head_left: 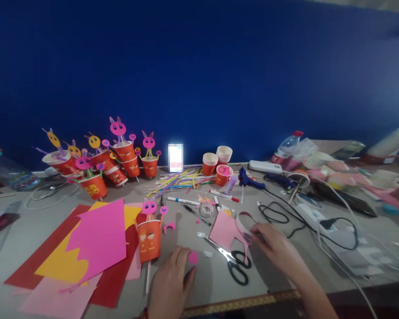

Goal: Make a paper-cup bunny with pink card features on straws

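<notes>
Nearest, left hand pinched a pink disc left of the scissors; right hand gripped pink paper just above them.

your left hand pinches a small pink disc w/ fingertips, just right of the orange cup puppet. your right hand grips a curled pink paper strip by the pink sheet; scissors lie btwn hands.
</notes>
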